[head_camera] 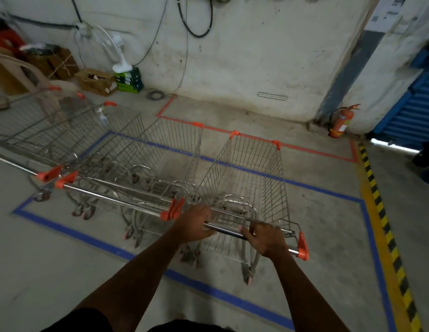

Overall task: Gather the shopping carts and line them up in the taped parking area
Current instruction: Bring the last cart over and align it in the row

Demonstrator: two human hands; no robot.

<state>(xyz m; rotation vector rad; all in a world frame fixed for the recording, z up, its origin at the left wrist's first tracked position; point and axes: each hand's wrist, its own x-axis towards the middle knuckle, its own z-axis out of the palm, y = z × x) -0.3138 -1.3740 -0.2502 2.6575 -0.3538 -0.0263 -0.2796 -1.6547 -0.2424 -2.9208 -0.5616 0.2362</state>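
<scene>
Ahead of my hands runs a rough whitewashed wall [244,56], stained, with black cables [196,22] looping down it. Under everything lies a dull grey concrete floor [53,267], marked with a blue tape rectangle [93,239] that frames the carts, a red tape outline [304,147] beyond it, and a yellow-and-black hazard stripe [385,226] off to my right.

Three wire-mesh carts stand side by side inside the blue tape, all shiny steel grid with orange plastic corner caps. The right cart [256,168] is the one I hold; its basket looks empty. The middle cart [160,154] sits just left of my left hand, nearly touching mine, and also looks empty. The left cart [72,133] stands farther left; a small pale bottle-like thing shows at its far corner, too blurred to name.

Both hands are closed around the smooth chrome handle bar [226,230]: my left hand [197,222] wraps its left end, my right hand [265,238] grips nearer the orange end cap [302,246].

Far right, against the wall, leans a red cylindrical fire extinguisher [341,122]. Far left, brown cardboard boxes [96,81] sit open by green cartons [129,80].
</scene>
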